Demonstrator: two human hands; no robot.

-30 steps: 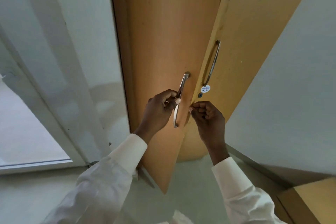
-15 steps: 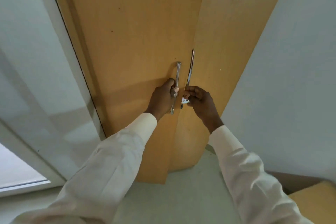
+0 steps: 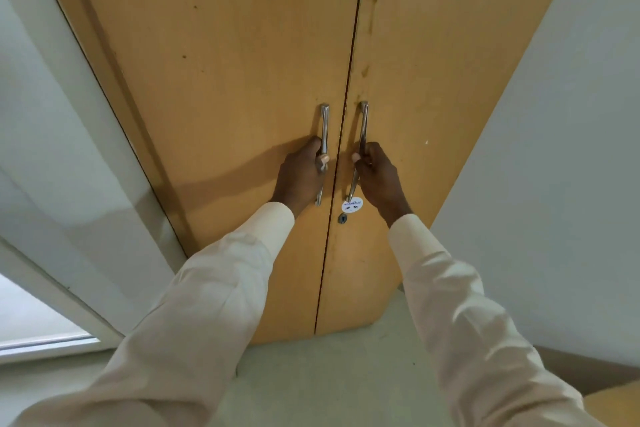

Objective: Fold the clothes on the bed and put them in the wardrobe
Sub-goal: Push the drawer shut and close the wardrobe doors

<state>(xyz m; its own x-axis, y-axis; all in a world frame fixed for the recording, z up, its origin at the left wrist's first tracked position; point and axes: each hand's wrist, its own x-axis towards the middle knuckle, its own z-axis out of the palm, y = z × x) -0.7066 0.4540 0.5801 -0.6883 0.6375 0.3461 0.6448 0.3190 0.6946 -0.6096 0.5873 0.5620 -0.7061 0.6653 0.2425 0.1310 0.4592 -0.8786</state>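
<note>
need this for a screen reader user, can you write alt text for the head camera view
Two hands grip the metal handles of a closed two-door wooden wardrobe: the left hand holds the left handle, the right hand the right handle. A round white sticker and a keyhole sit below the right handle; white sleeves reach in from below.

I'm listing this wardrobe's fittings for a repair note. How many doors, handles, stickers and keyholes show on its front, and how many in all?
Doors: 2, left door and right door
Handles: 2, left handle gripped by the left hand, right handle by the right hand
Stickers: 1, sticker
Keyholes: 1, keyhole
Total: 6
</note>
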